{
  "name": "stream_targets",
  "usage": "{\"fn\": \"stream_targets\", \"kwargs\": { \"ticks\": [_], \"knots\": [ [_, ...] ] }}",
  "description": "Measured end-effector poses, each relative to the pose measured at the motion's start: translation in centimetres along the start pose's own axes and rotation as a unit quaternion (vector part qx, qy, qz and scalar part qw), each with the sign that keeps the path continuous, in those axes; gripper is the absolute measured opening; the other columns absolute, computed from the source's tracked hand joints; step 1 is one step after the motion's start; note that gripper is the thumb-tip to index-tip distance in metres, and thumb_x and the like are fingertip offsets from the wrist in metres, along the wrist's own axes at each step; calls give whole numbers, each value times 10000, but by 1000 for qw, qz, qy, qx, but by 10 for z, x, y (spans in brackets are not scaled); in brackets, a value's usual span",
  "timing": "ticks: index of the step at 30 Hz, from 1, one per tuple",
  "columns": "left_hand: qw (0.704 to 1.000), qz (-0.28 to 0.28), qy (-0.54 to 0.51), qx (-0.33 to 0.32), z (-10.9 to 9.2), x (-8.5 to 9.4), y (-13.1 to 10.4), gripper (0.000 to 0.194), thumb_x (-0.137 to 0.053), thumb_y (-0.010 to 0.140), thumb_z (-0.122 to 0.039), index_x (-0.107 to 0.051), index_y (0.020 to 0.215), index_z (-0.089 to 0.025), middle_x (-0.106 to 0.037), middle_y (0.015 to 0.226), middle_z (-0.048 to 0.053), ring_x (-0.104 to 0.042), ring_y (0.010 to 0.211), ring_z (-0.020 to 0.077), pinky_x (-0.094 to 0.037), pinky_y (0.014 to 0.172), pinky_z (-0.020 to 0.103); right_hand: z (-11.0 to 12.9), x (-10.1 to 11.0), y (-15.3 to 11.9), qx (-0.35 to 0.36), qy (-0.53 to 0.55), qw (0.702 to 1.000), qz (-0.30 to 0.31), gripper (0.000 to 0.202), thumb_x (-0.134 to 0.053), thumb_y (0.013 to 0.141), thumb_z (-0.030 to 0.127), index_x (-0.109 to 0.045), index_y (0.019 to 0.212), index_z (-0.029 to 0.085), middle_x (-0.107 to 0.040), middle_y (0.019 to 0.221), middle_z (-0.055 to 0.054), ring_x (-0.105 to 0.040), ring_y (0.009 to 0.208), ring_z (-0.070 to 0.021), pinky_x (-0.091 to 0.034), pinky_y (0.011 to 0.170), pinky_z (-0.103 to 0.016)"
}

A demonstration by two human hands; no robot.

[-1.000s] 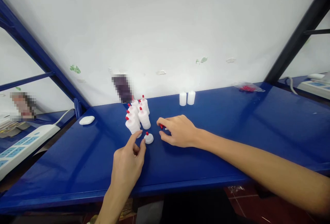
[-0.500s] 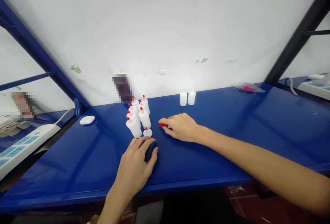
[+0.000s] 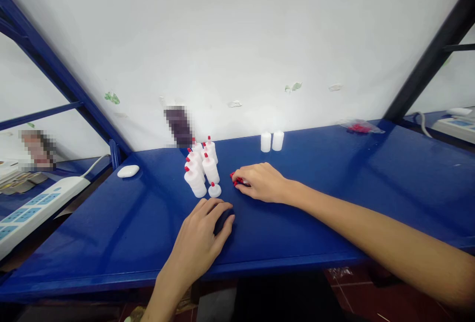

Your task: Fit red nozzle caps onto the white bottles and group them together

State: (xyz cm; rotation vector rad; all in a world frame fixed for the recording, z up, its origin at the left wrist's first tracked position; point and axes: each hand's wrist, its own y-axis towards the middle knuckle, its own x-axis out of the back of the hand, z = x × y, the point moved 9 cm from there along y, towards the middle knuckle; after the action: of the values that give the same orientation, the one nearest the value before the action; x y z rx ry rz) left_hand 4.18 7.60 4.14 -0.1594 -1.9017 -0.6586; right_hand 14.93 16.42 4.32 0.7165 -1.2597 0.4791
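Note:
My left hand [image 3: 202,237] rests low over the blue table with its fingers curved and the thumb apart, holding nothing. Just beyond its fingertips stands a white nozzle lid with a red tip [image 3: 214,190]. Behind that, several white bottles with red tips [image 3: 195,182] stand upright in a cluster. My right hand [image 3: 261,182] is curled over a small pile of red caps [image 3: 233,178], its thumb and fingertips pinched together among them. A small whitish piece shows between those fingers; the fingers partly hide both it and the caps.
Two white bottles without tips [image 3: 265,142] stand at the back by the wall. A clear bag with red pieces [image 3: 359,128] lies at the back right. On the left are a white oval case [image 3: 128,171] and a power strip [image 3: 40,210]. Blue frame posts rise at both sides.
The fingers of my right hand have curled in more over the red caps. My left hand has shifted slightly right, its shape much the same. The view has moved a little.

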Motion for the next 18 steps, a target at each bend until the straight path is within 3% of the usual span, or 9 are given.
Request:
{"fn": "stream_targets", "kwargs": {
  "ticks": [5, 11, 18],
  "knots": [
    [1000, 2, -2, -1, 1, -1, 0, 196, -503, 975, -278, -660, 1084, -239, -673, 1088, 47, -622, 977, 215, -529, 873, 369, 0, 2, -1, 18, -3, 1000, -11, 223, -532, 944, 250, -715, 1070, 230, -699, 1078, -20, -665, 813, -152, -338, 606, -268],
    [1000, 17, -10, 10, 3, -4, -1, 209, -491, 982, -294, -651, 1106, -243, -660, 1116, 50, -612, 1001, 221, -516, 890, 381, 5, -4, 1, 43, -30, 999, 0, 248, -493, 970, 243, -686, 1126, 246, -731, 1114, -14, -687, 902, -178, -338, 595, -269],
    [1000, 5, -12, 14, 3, -2, -1, 201, -499, 978, -292, -637, 1116, -245, -673, 1065, 41, -625, 950, 210, -511, 848, 357, 10, -1, -1, 52, 20, 998, 3, 179, -527, 944, 249, -696, 992, 214, -740, 947, -31, -657, 771, -169, -328, 598, -256]
  ]
}}
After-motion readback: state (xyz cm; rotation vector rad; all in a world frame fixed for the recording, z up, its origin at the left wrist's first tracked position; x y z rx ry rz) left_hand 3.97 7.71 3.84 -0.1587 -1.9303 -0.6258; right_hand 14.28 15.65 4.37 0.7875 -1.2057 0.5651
